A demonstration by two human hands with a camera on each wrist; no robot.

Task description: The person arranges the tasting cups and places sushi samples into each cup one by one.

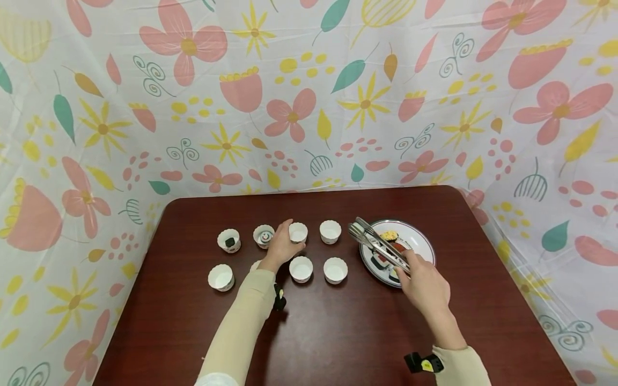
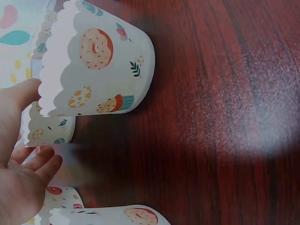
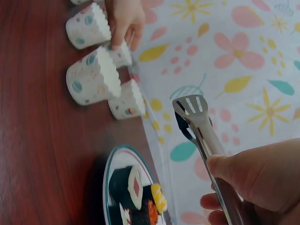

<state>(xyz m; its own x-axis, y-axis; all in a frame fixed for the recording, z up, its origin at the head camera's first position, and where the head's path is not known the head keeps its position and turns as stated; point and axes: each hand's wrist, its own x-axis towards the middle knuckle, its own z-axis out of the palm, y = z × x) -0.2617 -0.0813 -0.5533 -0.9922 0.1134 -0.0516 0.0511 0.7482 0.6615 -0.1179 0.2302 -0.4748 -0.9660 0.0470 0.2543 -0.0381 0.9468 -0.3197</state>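
Note:
My left hand (image 1: pixel 282 246) is at the back row of white paper baking cups, its thumb and fingers holding the rim of one baking cup (image 1: pixel 298 232). In the left wrist view that cup (image 2: pixel 49 126) sits between thumb and fingers, partly behind a nearer cup (image 2: pixel 103 61). With my right hand (image 1: pixel 427 284) I grip metal tongs (image 1: pixel 381 246) above a plate (image 1: pixel 425 244) of sushi pieces. The tongs' tips (image 3: pixel 191 105) hold nothing and stand slightly apart. A dark sushi piece (image 1: pixel 230 242) lies in the back-left cup; a spiral roll (image 1: pixel 264 236) lies in the cup beside it.
Other baking cups stand in two rows: a back-right cup (image 1: pixel 330 232), and front cups (image 1: pixel 221 277), (image 1: pixel 335 271) among them. My left forearm partly covers one front cup (image 1: pixel 256 265). A flower-patterned cloth (image 1: pixel 289 161) hangs behind the dark wooden table (image 1: pixel 347 332).

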